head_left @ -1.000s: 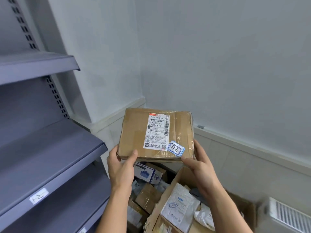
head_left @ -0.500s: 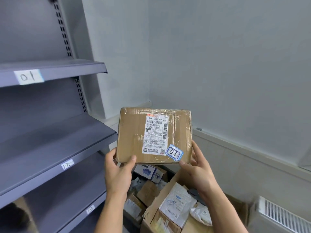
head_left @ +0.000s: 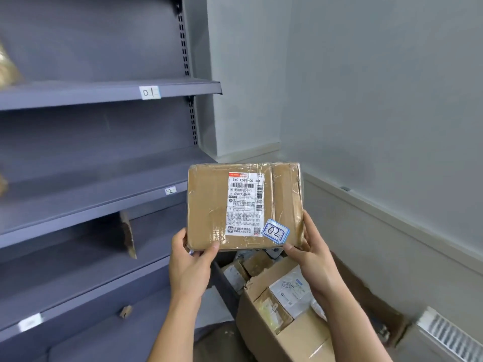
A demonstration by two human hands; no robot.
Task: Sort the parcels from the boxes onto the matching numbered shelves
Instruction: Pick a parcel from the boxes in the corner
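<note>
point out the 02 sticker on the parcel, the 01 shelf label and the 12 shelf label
02 sticker (head_left: pixel 275 232): head view, middle of the handwritten number
01 shelf label (head_left: pixel 149 92): head view, centre of the white tag
12 shelf label (head_left: pixel 170 190): head view, centre of the small white tag

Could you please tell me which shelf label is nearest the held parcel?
The label reading 12, just left of the parcel; the 01 label sits one shelf higher, and the blurred label is far lower left.

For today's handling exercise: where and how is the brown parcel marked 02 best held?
Probably by its two lower corners, from either side, thumbs on the front. The parcel is flat, wide and upright; the left hand and right hand there leave its label readable.
</note>
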